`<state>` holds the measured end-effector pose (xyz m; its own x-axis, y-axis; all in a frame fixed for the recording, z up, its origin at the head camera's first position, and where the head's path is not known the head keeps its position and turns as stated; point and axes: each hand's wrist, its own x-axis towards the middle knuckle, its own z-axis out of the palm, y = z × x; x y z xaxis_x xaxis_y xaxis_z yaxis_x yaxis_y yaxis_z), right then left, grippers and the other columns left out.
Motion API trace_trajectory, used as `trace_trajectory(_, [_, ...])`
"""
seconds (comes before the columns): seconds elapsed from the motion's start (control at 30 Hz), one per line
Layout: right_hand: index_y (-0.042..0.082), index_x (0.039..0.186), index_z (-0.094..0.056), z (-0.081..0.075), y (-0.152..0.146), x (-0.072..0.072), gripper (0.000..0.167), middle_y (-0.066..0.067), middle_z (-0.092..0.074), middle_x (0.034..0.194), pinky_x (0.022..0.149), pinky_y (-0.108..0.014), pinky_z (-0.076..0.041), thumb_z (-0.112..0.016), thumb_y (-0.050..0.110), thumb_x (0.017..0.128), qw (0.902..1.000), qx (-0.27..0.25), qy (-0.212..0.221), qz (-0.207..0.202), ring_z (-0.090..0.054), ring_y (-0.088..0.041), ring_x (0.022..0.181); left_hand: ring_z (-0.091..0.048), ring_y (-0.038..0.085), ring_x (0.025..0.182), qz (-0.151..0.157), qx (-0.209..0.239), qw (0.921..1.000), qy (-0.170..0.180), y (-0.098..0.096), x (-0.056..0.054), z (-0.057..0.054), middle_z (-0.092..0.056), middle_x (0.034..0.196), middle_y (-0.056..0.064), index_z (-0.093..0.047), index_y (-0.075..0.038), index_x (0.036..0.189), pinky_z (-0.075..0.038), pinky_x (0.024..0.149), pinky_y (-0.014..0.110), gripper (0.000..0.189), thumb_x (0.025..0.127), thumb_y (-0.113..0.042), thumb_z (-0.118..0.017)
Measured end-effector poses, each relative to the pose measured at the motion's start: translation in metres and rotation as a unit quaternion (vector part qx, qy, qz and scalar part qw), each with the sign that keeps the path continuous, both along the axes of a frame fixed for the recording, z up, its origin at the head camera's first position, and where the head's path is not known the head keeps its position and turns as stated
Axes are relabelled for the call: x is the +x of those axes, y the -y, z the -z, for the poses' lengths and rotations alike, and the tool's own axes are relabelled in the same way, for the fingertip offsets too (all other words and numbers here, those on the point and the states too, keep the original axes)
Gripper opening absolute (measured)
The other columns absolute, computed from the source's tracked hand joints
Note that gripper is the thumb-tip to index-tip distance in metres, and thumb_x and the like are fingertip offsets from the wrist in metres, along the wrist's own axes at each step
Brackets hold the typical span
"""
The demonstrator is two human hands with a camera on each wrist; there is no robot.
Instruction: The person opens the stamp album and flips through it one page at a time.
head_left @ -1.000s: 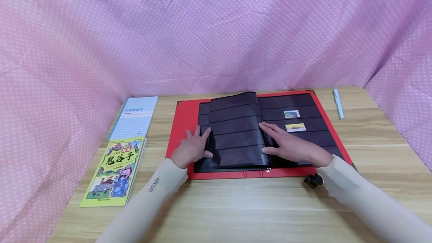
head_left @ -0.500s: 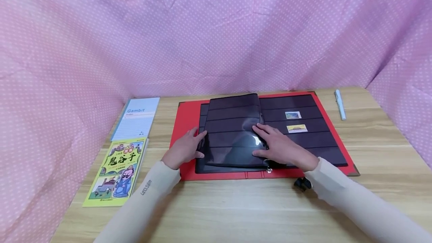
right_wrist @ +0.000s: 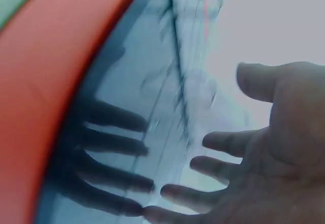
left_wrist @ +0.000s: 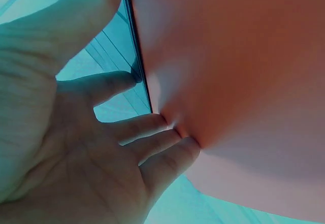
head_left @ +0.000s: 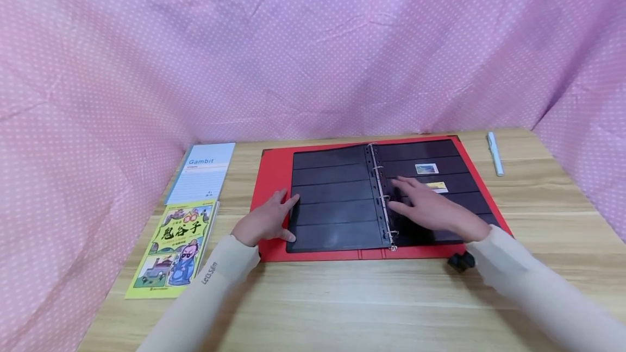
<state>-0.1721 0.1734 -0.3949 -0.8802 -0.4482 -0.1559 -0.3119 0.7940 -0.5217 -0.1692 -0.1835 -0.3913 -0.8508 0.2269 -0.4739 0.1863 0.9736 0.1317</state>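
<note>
A red ring-binder stamp album [head_left: 274, 173] lies spread on the table, with black pocket pages on both sides of its metal rings [head_left: 381, 194]. At the outer edge of the left page [head_left: 335, 205] is my left hand [head_left: 264, 219]; its fingertips touch the red cover in the left wrist view. Over the right page [head_left: 415, 151] my right hand [head_left: 430, 205] hovers with fingers spread, and the glossy page mirrors them in the right wrist view. Two stamps sit in that page: a blue-green one [head_left: 427, 168] and a yellow one [head_left: 437, 187], the latter partly covered by the right hand.
On the left lie a Gambit notebook [head_left: 202, 170] and, nearer, a yellow-green comic book [head_left: 171, 249]. A light blue pen [head_left: 495, 154] rests at the back right. Pink dotted cloth [head_left: 313, 48] hangs behind the wooden table [head_left: 342, 303].
The loose black page under the right hand has gone down flat onto the left side, uncovering the rings. My right hand has lifted and moved right; the left has shifted slightly left.
</note>
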Motion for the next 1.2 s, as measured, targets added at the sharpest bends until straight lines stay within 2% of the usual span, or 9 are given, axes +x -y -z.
trace_trajectory(0.23, [-0.011,0.137,-0.038,0.007,-0.068,0.012,0.074,-0.040,-0.028,0.138,0.099,-0.067,-0.023,-0.052,0.048,0.093,0.9943,0.069,0.003,0.082,-0.024,-0.055,0.125,-0.013,0.034,0.140,-0.011,0.005,0.9999,0.003,0.000,-0.001,0.000,-0.015,0.154,0.014,-0.025,-0.021,0.151,-0.049,0.088,0.046,0.105,0.066,-0.027,-0.087])
trace_trajectory(0.4, [-0.019,0.131,-0.038,0.011,-0.096,0.016,0.077,-0.045,-0.031,0.132,0.098,-0.067,-0.025,-0.052,0.046,0.094,0.9915,0.076,0.003,0.105,-0.027,-0.059,0.121,-0.013,0.034,0.140,-0.014,0.000,0.9999,0.009,0.001,-0.001,-0.003,-0.015,0.154,0.014,-0.025,-0.021,0.151,-0.050,0.087,0.046,0.105,0.067,-0.027,-0.087])
trace_trajectory(0.6, [-0.022,0.126,-0.040,0.010,-0.104,0.014,0.071,-0.045,-0.040,0.124,0.093,-0.065,-0.032,-0.051,0.040,0.096,0.9896,0.082,-0.024,0.116,-0.038,-0.058,0.114,-0.013,0.035,0.140,-0.009,0.000,0.9999,0.007,0.000,0.001,-0.005,-0.015,0.154,0.015,-0.025,-0.020,0.151,-0.050,0.087,0.046,0.104,0.067,-0.027,-0.086])
trace_trajectory(0.77, [-0.020,0.126,-0.043,0.011,-0.103,0.013,0.069,-0.044,-0.042,0.123,0.093,-0.065,-0.033,-0.051,0.041,0.095,0.9890,0.088,-0.023,0.117,-0.039,-0.058,0.112,-0.014,0.035,0.140,-0.002,0.000,1.0000,0.005,0.000,0.002,-0.003,-0.016,0.154,0.015,-0.026,-0.020,0.151,-0.049,0.088,0.045,0.103,0.068,-0.028,-0.086])
trace_trajectory(0.97, [-0.017,0.130,-0.041,0.007,-0.102,0.014,0.072,-0.044,-0.040,0.125,0.091,-0.066,-0.033,-0.048,0.046,0.096,0.9904,0.060,-0.008,0.125,-0.040,-0.056,0.113,-0.015,0.035,0.140,0.002,-0.001,1.0000,-0.002,0.001,0.002,-0.002,-0.017,0.154,0.016,-0.027,-0.020,0.151,-0.049,0.089,0.045,0.102,0.068,-0.028,-0.086])
trace_trajectory(1.2, [-0.017,0.131,-0.040,0.004,-0.104,0.010,0.068,-0.041,-0.044,0.125,0.092,-0.064,-0.034,-0.045,0.042,0.098,0.9903,0.032,-0.019,0.134,-0.042,-0.052,0.115,-0.015,0.035,0.140,0.000,0.001,1.0000,-0.004,0.001,0.001,-0.002,-0.017,0.154,0.015,-0.027,-0.020,0.151,-0.049,0.089,0.045,0.102,0.067,-0.028,-0.086])
